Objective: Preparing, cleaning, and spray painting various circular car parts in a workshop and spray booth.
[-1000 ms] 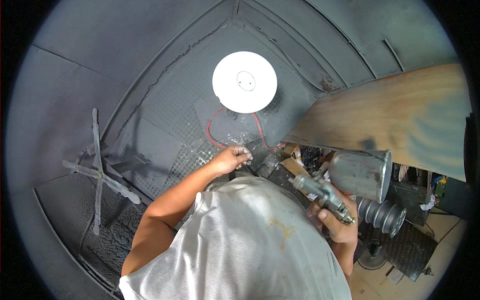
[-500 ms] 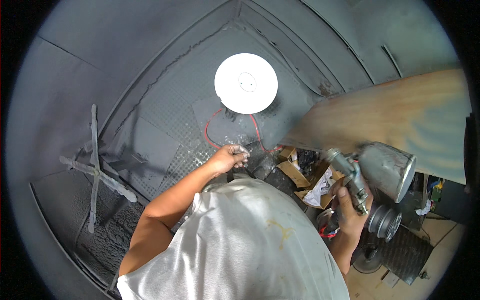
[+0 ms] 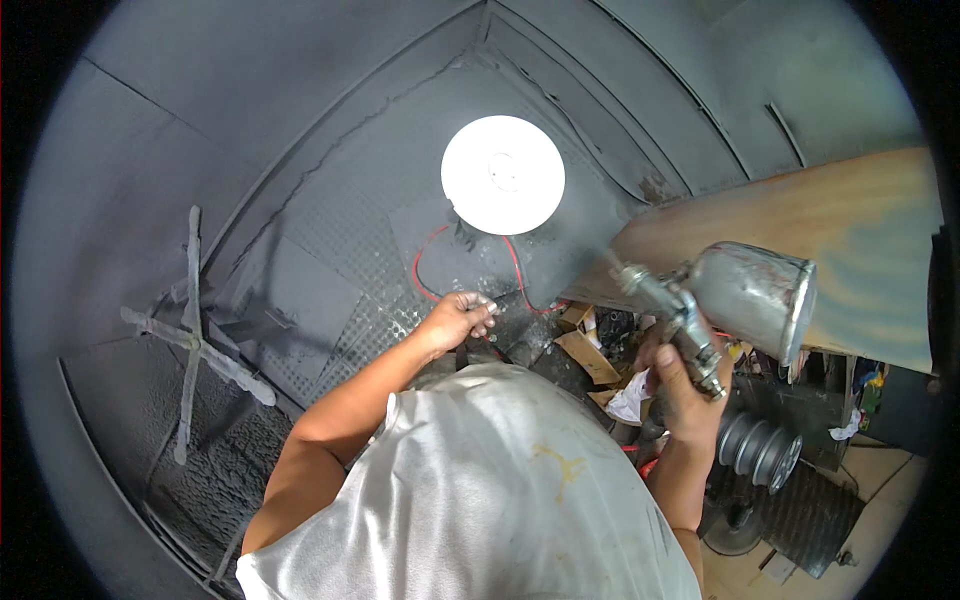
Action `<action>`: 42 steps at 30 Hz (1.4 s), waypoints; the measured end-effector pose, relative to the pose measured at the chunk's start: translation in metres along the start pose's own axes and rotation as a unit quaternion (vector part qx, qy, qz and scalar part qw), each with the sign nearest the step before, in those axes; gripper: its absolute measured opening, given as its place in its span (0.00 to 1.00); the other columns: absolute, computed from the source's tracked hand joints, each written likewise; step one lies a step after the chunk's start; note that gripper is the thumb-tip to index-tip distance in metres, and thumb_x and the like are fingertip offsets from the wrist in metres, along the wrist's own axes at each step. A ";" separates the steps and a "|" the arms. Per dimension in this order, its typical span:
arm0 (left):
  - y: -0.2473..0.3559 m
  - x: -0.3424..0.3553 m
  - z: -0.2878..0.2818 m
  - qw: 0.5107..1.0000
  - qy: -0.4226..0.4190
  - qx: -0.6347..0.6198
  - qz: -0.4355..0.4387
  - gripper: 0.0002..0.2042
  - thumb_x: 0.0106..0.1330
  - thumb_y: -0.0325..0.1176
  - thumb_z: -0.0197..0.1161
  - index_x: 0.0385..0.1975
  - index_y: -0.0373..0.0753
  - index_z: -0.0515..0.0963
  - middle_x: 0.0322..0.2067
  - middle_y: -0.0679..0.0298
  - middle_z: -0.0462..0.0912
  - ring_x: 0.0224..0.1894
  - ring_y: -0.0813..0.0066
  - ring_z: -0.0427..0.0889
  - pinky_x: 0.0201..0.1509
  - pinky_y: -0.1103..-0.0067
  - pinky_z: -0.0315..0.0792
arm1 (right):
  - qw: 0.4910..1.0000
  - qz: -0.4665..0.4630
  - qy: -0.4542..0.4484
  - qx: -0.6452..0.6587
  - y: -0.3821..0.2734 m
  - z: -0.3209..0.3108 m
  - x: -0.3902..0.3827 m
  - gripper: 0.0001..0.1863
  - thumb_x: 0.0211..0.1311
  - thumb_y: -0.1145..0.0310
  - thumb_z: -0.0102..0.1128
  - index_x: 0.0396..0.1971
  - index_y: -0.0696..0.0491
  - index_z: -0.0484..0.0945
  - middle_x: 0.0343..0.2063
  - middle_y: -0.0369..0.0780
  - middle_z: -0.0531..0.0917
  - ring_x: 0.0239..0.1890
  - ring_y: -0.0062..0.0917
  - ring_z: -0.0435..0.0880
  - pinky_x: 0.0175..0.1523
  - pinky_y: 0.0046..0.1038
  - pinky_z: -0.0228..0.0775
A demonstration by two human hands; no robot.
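Note:
My right hand (image 3: 685, 385) is wrapped round a metal spray gun (image 3: 675, 315), held tilted at the right. A large grey paint cup (image 3: 752, 290) is fixed to the gun. A faint mist hangs off its nozzle, which faces the far left. Ahead of both hands is a round, bright white disc (image 3: 503, 190) with a small circle at its centre. In front of my body my left hand (image 3: 462, 320) is closed, thumb against curled fingers. What it holds, if anything, I cannot make out. Beyond it runs a red hose (image 3: 517, 265).
At the left stands a paint-crusted cross-shaped rack (image 3: 192, 340). A brown board (image 3: 780, 225) leans along the right. Beneath the gun are open cardboard boxes (image 3: 590, 357) with crumpled white paper (image 3: 630, 398). A silver wheel rim (image 3: 765, 450) sits at the lower right.
My right hand has lifted the spray gun up and slightly left, and a faint mist now shows at its nozzle. My left hand stays nearly in place.

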State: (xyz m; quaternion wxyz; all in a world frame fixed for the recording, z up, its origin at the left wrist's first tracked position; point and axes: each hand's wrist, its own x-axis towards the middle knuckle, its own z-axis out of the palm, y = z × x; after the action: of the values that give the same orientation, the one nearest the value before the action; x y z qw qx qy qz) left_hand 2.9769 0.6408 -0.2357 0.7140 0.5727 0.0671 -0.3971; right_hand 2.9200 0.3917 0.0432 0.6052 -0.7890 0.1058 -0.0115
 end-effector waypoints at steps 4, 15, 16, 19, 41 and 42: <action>0.012 -0.008 -0.010 0.999 0.043 0.005 -0.021 0.11 0.75 0.38 0.60 0.39 0.35 0.81 0.26 0.69 0.78 0.24 0.83 0.71 0.30 0.84 0.68 | 0.997 -0.022 0.075 -0.010 0.005 -0.021 0.004 0.33 0.67 0.63 0.65 0.67 0.63 0.68 0.28 0.37 0.82 0.23 0.15 0.75 0.25 0.17 0.65; 0.008 -0.003 -0.003 0.999 0.028 -0.009 -0.041 0.20 0.76 0.48 0.58 0.26 0.38 0.77 0.14 0.75 0.66 0.16 0.85 0.58 0.21 0.81 0.52 | 0.997 0.035 -0.054 0.033 -0.002 -0.012 -0.025 0.33 0.62 0.62 0.68 0.62 0.65 0.73 0.26 0.39 0.82 0.23 0.18 0.78 0.27 0.20 0.69; 0.008 -0.002 -0.002 0.999 0.028 0.001 -0.044 0.20 0.76 0.48 0.57 0.26 0.39 0.77 0.14 0.75 0.66 0.16 0.85 0.58 0.21 0.81 0.52 | 0.994 0.053 -0.085 0.047 -0.003 -0.009 -0.029 0.33 0.61 0.62 0.68 0.62 0.65 0.73 0.28 0.40 0.84 0.25 0.20 0.80 0.30 0.22 0.71; 0.011 0.000 0.004 0.999 0.018 0.013 -0.049 0.20 0.76 0.47 0.57 0.25 0.39 0.77 0.13 0.75 0.66 0.15 0.85 0.57 0.21 0.80 0.51 | 0.989 0.014 -0.149 -0.013 0.013 -0.010 -0.035 0.33 0.60 0.61 0.69 0.60 0.67 0.73 0.27 0.41 0.84 0.30 0.24 0.82 0.35 0.25 0.71; -0.002 -0.002 0.006 0.990 0.017 0.123 -0.072 0.18 0.73 0.46 0.61 0.30 0.36 0.81 0.24 0.70 0.76 0.27 0.81 0.70 0.34 0.80 0.66 | 0.978 0.132 -0.088 0.135 0.035 -0.027 -0.069 0.32 0.62 0.63 0.69 0.63 0.64 0.72 0.27 0.39 0.83 0.25 0.18 0.79 0.30 0.21 0.70; -0.003 0.000 0.007 0.990 0.016 0.121 -0.071 0.18 0.73 0.46 0.61 0.30 0.36 0.81 0.24 0.70 0.76 0.27 0.81 0.70 0.34 0.80 0.66 | 0.978 0.132 -0.087 0.133 0.034 -0.027 -0.068 0.32 0.62 0.63 0.69 0.63 0.64 0.72 0.27 0.39 0.83 0.25 0.18 0.79 0.30 0.21 0.70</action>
State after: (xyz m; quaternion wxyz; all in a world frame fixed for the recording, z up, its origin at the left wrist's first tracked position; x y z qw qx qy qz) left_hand 2.9727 0.6346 -0.2357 0.6080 0.6551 0.0706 -0.4429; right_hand 2.8445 0.3698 0.0253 0.7078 -0.6784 0.1535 0.1233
